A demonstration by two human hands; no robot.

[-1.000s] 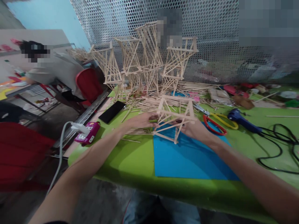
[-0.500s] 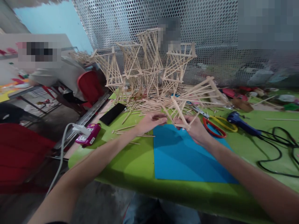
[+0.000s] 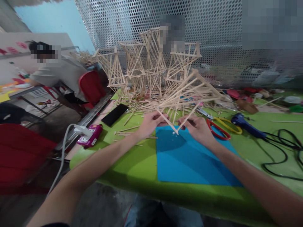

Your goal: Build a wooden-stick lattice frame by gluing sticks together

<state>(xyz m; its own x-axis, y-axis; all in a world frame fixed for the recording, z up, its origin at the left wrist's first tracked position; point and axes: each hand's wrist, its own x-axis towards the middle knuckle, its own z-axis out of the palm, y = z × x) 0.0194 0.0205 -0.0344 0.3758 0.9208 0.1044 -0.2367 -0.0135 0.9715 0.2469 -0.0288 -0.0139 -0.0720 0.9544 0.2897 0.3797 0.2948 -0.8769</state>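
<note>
My left hand and my right hand both grip a wooden stick frame, each on one of its two lower sticks. The frame is tilted, its pointed corner touching the blue sheet between my hands. The rest of the frame rises up and to the right. Behind it lies a heap of loose sticks, and several finished stick towers stand at the back.
On the green table lie a black phone, a pink power strip with a white plug, red and yellow scissors, and a blue glue gun with black cable. A seated person is at left. Perforated metal screen behind.
The frame has been turned in my hands from lying low over the blue sheet to standing on one corner, its body swung up and to the right.
</note>
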